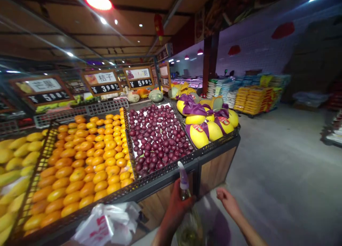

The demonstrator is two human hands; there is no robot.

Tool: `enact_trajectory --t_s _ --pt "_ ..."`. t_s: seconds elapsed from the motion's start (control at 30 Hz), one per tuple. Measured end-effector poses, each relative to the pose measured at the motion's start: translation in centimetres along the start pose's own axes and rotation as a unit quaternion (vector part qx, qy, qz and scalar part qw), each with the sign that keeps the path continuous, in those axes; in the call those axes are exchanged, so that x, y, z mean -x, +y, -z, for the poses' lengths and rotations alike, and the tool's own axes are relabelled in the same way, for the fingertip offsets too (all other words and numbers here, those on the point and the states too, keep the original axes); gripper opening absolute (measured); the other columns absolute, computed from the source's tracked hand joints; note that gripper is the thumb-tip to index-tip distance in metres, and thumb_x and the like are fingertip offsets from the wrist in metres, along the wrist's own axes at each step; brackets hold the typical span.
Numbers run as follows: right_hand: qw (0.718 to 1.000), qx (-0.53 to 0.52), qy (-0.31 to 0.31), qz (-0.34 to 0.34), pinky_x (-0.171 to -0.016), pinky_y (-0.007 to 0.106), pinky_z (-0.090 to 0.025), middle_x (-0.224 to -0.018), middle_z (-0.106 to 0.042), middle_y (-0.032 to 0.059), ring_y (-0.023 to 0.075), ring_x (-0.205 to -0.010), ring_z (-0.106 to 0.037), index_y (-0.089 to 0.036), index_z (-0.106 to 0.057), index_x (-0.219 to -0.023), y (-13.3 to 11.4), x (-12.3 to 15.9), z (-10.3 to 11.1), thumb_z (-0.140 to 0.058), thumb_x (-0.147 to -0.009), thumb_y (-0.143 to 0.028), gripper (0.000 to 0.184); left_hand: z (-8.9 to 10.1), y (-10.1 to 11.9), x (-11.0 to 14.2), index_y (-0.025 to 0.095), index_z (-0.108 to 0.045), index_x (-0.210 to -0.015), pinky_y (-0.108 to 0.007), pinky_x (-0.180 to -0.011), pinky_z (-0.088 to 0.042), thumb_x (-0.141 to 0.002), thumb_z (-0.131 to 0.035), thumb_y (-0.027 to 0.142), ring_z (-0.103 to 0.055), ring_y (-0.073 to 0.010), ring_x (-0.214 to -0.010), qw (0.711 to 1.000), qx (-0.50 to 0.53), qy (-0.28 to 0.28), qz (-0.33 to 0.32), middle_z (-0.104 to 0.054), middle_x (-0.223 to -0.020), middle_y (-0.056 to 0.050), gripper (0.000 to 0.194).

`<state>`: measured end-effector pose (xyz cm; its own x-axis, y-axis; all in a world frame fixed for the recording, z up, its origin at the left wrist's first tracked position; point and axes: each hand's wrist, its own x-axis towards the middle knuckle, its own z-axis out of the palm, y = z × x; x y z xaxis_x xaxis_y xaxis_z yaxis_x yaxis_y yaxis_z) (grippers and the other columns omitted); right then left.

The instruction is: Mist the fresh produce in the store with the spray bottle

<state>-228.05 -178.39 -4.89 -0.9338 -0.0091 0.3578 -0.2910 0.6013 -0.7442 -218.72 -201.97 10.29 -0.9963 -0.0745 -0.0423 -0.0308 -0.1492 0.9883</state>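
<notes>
My left hand (pixel 178 205) is wrapped round the neck of a clear spray bottle (pixel 191 228) with a white head. Pale liquid shows low in the bottle, which is held upright in front of the fruit stand. To its right, my right hand (pixel 228 200) hangs over the floor with its fingers curled in, and nothing shows in it. Just beyond the bottle lies a crate of dark red plums (pixel 160 132). Orange mandarins (pixel 88 157) fill the section left of the plums, and yellow melons (pixel 211 130) in purple wraps are on the right.
White plastic bags (pixel 108 223) hang at the stand's front edge. Yellow mangoes (pixel 20 157) lie at the far left. Price signs (pixel 103 82) stand behind the fruit. Bare grey floor (pixel 280 167) stretches to the right, with stacked sacks (pixel 249 98) farther back.
</notes>
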Motion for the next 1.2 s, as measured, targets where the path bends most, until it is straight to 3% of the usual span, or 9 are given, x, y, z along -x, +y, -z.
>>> enact_trajectory --t_s 0.1,0.2,0.27,0.37,0.47,0.6,0.83,1.0,1.2 --pt "0.997 -0.001 -0.044 0.057 -0.052 0.029 -0.049 -0.065 -0.066 0.0009 0.0194 -0.056 -0.062 -0.023 -0.065 -0.079 0.4 -11.7 -0.9 -0.039 -0.09 -0.052 0.041 -4.3 0.0 -4.9 0.019 -0.048 -0.126 -0.027 -0.075 -0.04 -0.069 -0.079 0.033 -0.051 -0.0159 -0.082 0.999 0.026 -0.026 0.02 -0.058 -0.093 0.0 0.066" --pt "0.99 0.006 -0.069 0.125 -0.063 0.027 -0.049 -0.076 -0.068 0.0023 0.0175 -0.067 -0.062 -0.022 -0.064 -0.08 -1.2 -20.8 -2.2 -0.039 -0.093 -0.043 0.035 -8.0 -1.3 -9.1 0.019 -0.046 -0.127 -0.026 -0.071 -0.038 -0.069 -0.079 0.029 -0.051 -0.0142 -0.08 0.996 0.065 -0.041 0.033 -0.058 -0.091 0.0 0.068" --pt "0.983 0.017 -0.078 0.165 -0.068 0.027 -0.048 -0.078 -0.068 0.0041 0.0177 -0.07 -0.061 -0.022 -0.063 -0.077 -2.4 -24.9 -3.6 -0.038 -0.092 -0.038 0.034 -9.7 -2.4 -11.2 0.018 -0.047 -0.126 -0.026 -0.072 -0.038 -0.067 -0.081 0.025 -0.052 -0.0145 -0.083 0.993 0.101 -0.047 0.031 -0.059 -0.097 -0.002 0.068" --pt "0.978 0.038 -0.062 0.197 -0.075 0.031 -0.048 -0.087 -0.069 0.0095 0.0215 -0.079 -0.061 -0.019 -0.067 -0.086 -3.5 -28.7 -5.8 -0.039 -0.09 -0.033 0.031 -11.0 -3.6 -13.3 0.016 -0.051 -0.119 -0.025 -0.07 -0.036 -0.063 -0.081 0.02 -0.05 -0.0122 -0.08 0.991 0.124 -0.049 0.031 -0.058 -0.095 -0.001 0.063" --pt "0.975 0.054 -0.029 0.216 -0.089 0.039 -0.046 -0.109 -0.069 0.0163 0.0272 -0.099 -0.061 -0.015 -0.067 -0.109 -3.3 -30.9 -7.3 -0.042 -0.09 -0.029 0.035 -11.1 -3.9 -14.8 0.016 -0.053 -0.115 -0.024 -0.068 -0.036 -0.06 -0.081 0.017 -0.047 -0.0105 -0.075 0.99 0.126 -0.038 0.041 -0.056 -0.09 0.001 0.062" --pt "0.971 0.067 0.015 0.231 -0.103 0.049 -0.039 -0.134 -0.059 0.0191 0.0311 -0.12 -0.054 -0.013 -0.055 -0.133 -2.1 -31.9 -8.6 -0.041 -0.091 -0.025 0.046 -10.2 -3.6 -16.4 0.017 -0.053 -0.111 -0.025 -0.072 -0.038 -0.057 -0.083 0.017 -0.052 -0.0126 -0.079 0.987 0.153 -0.008 0.05 -0.059 -0.091 0.0 0.062" --pt "0.935 0.173 0.118 0.286 -0.104 0.05 -0.04 -0.139 -0.056 0.0206 0.0311 -0.128 -0.053 -0.013 -0.049 -0.138 -0.1 -31.5 -11.0 -0.042 -0.098 -0.026 0.043 -7.2 -4.4 -17.6 0.018 -0.052 -0.107 -0.024 -0.069 -0.037 -0.06 -0.081 0.02 -0.05 -0.0109 -0.073 0.99 0.133 0.035 0.033 -0.057 -0.084 0.003 0.055" --pt "0.929 0.172 0.115 0.306 -0.104 0.051 -0.042 -0.139 -0.056 0.0212 0.034 -0.132 -0.05 -0.011 -0.051 -0.137 0.3 -31.9 -11.1 -0.047 -0.097 -0.028 0.043 -2.8 -4.9 -16.1 0.02 -0.047 -0.114 -0.025 -0.064 -0.034 -0.068 -0.079 0.033 -0.046 -0.0116 -0.067 0.979 0.067 0.192 0.033 -0.053 -0.074 0.005 0.058" --pt "0.926 0.157 0.129 0.319 -0.107 0.049 -0.042 -0.139 -0.056 0.0204 0.034 -0.128 -0.053 -0.011 -0.05 -0.137 0.3 -32.1 -11.0 -0.051 -0.095 -0.028 0.045 2.8 -3.9 -12.0 0.022 -0.051 -0.107 -0.027 -0.072 -0.039 -0.072 -0.079 0.05 -0.05 -0.0143 -0.075 0.943 0.014 0.333 0.007 -0.057 -0.081 0.002 0.053"
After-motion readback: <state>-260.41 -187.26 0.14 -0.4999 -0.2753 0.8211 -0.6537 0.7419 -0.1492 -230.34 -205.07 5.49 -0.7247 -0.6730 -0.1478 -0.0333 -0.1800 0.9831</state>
